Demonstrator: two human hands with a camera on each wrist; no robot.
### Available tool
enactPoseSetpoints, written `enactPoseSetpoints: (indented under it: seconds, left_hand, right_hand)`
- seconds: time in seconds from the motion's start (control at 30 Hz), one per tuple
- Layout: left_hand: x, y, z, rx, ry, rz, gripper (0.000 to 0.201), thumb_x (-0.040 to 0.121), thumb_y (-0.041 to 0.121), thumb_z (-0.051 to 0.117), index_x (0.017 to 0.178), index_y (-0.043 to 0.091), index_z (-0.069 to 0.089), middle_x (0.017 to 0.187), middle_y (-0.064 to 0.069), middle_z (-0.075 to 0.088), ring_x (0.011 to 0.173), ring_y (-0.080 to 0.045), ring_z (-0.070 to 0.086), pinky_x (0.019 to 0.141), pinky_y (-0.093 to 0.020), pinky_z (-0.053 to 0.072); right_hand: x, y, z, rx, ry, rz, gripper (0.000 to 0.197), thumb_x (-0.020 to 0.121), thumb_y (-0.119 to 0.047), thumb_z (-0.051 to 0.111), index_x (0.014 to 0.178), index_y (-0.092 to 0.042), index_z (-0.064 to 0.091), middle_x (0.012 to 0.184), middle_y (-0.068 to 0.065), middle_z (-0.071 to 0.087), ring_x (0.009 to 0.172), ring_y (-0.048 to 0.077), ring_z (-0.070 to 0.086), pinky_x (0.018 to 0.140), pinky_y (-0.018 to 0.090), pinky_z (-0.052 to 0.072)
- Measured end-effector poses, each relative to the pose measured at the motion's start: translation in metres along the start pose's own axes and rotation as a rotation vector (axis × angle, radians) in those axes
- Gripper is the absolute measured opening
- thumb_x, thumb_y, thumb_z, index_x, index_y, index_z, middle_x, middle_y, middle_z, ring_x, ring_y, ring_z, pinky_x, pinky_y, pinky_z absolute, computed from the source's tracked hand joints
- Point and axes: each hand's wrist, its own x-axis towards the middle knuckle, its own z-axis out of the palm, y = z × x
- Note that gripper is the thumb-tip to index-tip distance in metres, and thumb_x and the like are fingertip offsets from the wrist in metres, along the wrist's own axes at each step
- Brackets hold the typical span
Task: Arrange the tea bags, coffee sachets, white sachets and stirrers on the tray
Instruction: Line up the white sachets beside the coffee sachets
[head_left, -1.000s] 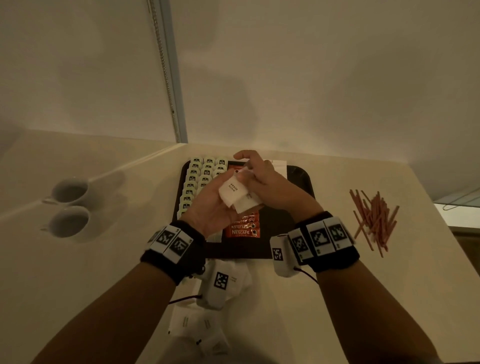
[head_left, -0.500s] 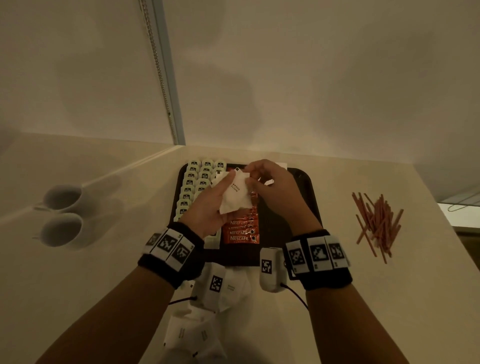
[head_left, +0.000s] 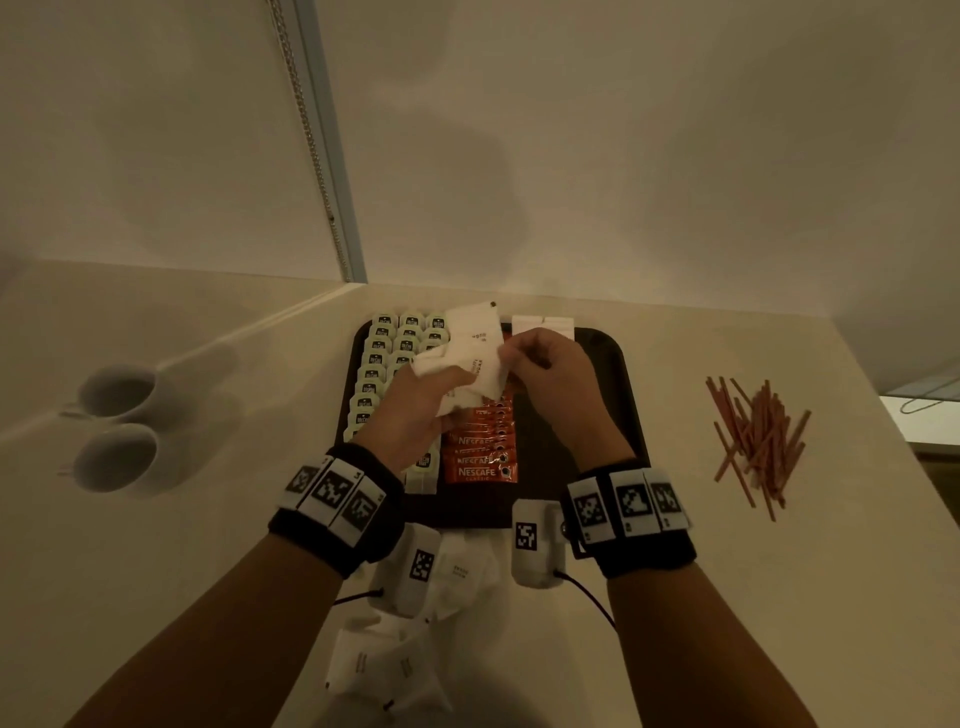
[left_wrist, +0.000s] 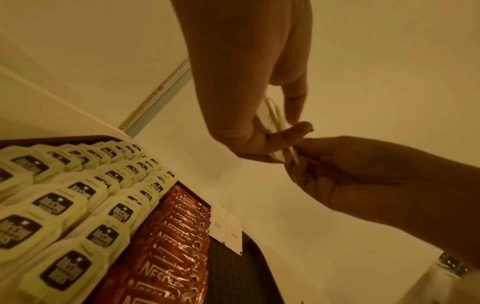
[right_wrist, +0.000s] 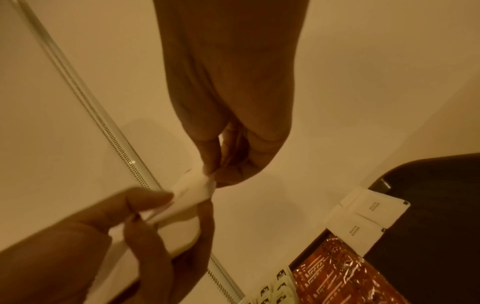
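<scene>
Done: tea bags (head_left: 382, 358) and Nescafé sachets (head_left: 480, 457) in rows on tray (head_left: 618, 415).
Fingers: left hand (head_left: 415, 405) grips white sugar sachets (head_left: 478, 364); right hand (head_left: 545, 374) pinches one.
Left: sugar sachets on surface (head_left: 395, 670), stirrers (head_left: 758, 441).

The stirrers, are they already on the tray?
No, the stirrers lie in a loose pile on the counter, right of the tray.

Cream bench (head_left: 779, 597) in a corner; plain pale walls (head_left: 623, 156); vertical metal strip with bead chain (head_left: 322, 156); dim, warm light.
</scene>
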Motion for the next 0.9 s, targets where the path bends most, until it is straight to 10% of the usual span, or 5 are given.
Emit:
enactPoseSetpoints:
  seconds: [0.57, 0.9]
  left_hand:
    - [0.01, 0.006, -0.017, -0.13, 0.144, 0.078, 0.031, 0.084, 0.019, 0.068, 0.115, 0.015, 0.063, 0.11, -0.01, 0.066, 0.098, -0.024, 0.065, 0.047, -0.023, 0.05]
    - [0.011, -0.004, -0.035, -0.217, 0.217, 0.081, 0.011, 0.094, 0.023, 0.056, 0.103, 0.019, 0.061, 0.101, -0.004, 0.066, 0.088, -0.017, 0.065, 0.055, -0.022, 0.056]
  right_hand:
    - [-0.004, 0.002, -0.017, -0.043, -0.343, 0.094, 0.018, 0.089, -0.011, 0.059, 0.105, -0.018, 0.063, 0.108, 0.004, 0.065, 0.099, 0.016, 0.065, 0.08, 0.025, 0.056]
    - [0.012, 0.056, -0.028, 0.414, 0.014, 0.414, 0.016, 0.091, -0.005, 0.053, 0.106, -0.003, 0.059, 0.108, 0.006, 0.063, 0.092, 0.016, 0.065, 0.077, 0.026, 0.057]
